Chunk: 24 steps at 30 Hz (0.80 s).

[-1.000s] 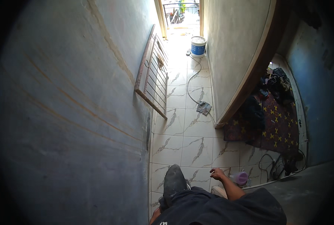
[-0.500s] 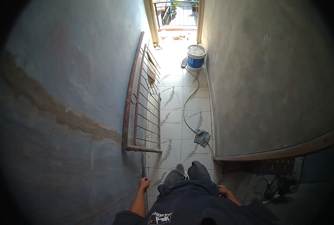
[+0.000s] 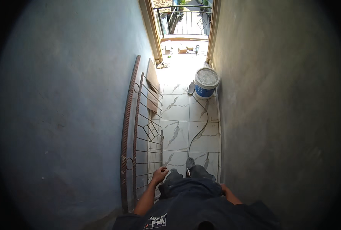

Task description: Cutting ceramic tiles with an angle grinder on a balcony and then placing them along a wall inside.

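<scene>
My left hand (image 3: 160,175) hangs in front of my left thigh, its fingers loosely bent and a little apart with nothing seen in them. It is nearest the rusty metal railing (image 3: 135,132), which leans along the left wall; whether they touch cannot be told. My right hand (image 3: 224,189) is low by my right hip, mostly covered by the dark shirt, so its fingers are hidden. One grey shoe (image 3: 190,163) shows ahead of my legs on the marbled tile floor (image 3: 176,132).
A blue and white lidded bucket (image 3: 205,85) stands by the right wall, with sandals (image 3: 191,89) beside it. A thin cable (image 3: 203,128) snakes along the tiles. Wooden boards (image 3: 152,86) lean behind the railing. Beyond the doorway are loose blocks (image 3: 182,50) and a balcony railing (image 3: 184,23).
I have moved forward along the passage; the bucket and doorway are closer, and the grey cloth on the floor is out of sight. My left hand has swung forward and right.
</scene>
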Available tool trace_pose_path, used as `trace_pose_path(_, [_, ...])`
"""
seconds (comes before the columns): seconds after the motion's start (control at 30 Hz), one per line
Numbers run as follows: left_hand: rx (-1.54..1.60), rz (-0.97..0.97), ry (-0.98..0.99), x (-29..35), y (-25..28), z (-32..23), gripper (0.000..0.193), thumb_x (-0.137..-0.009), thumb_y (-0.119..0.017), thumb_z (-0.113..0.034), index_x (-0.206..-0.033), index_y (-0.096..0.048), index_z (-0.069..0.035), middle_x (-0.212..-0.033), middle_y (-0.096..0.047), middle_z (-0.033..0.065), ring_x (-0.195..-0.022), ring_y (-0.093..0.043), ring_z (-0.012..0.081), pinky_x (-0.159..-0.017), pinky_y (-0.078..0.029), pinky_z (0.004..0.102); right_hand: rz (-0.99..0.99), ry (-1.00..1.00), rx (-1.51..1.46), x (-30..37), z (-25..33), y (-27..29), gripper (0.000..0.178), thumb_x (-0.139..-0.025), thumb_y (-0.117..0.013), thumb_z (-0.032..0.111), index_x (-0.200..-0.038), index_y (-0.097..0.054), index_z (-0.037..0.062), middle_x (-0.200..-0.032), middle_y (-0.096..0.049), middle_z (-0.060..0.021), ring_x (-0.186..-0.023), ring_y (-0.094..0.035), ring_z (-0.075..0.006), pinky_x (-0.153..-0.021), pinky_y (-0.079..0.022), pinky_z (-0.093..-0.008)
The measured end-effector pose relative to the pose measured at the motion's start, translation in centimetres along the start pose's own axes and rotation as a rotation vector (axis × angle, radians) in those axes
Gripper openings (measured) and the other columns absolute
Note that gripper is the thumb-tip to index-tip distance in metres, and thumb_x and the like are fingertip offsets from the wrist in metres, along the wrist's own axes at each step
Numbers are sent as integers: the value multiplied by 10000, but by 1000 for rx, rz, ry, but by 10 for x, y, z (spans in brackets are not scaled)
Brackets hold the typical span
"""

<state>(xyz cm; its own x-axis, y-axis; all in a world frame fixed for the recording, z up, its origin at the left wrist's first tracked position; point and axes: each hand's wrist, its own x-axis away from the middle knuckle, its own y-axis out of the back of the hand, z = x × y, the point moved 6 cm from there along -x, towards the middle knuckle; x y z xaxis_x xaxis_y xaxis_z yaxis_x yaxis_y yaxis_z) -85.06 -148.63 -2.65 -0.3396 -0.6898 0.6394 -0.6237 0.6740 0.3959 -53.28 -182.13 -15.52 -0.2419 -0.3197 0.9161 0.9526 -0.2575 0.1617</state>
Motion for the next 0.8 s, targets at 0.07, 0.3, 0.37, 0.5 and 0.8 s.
trace_pose_path(0.07, [42,-10,172,-13,9,35,423,-851,-599,-359,-1095,-619,-15,-1022,-668,143,-968,-636,232,-812,-481,327,-31,-121,22,-22,87,32,303,-821,-656,185,-1075,-601,30,-932,-636,-112,-777,-627,-231,-620,-507,-379])
trace_pose_path(0.3, [149,-49,517,-76,64,49,322,-830,-624,-310,-941,-666,-11,-771,-650,67,-608,-579,150,-561,-449,314,-72,273,-12,-114,445,98,251,-840,-597,117,-1063,-593,3,-832,-619,-89,-644,-587,-146,-516,-466,-276])
trace_pose_path(0.37, [28,7,470,-117,84,31,312,-820,-634,-303,-933,-669,-14,-770,-649,67,-599,-574,145,-542,-442,313,-87,260,27,-144,501,107,255,-848,-591,117,-1078,-576,8,-841,-612,-79,-657,-589,-145,-531,-475,-284])
trace_pose_path(0.5, [137,-21,469,-245,128,-18,337,-817,-627,-344,-944,-674,-36,-792,-648,68,-711,-606,180,-600,-475,337,-56,113,59,-185,581,106,236,-857,-591,118,-1059,-576,-2,-833,-623,-82,-671,-606,-161,-563,-501,-308])
trace_pose_path(0.8, [-17,-35,89,-606,311,-367,301,-849,-575,-257,-727,-678,-1,-711,-655,156,-693,-647,230,-682,-488,350,56,175,158,-256,747,99,353,-878,-591,286,-1027,-617,-34,-988,-632,-167,-902,-588,-213,-749,-467,-358])
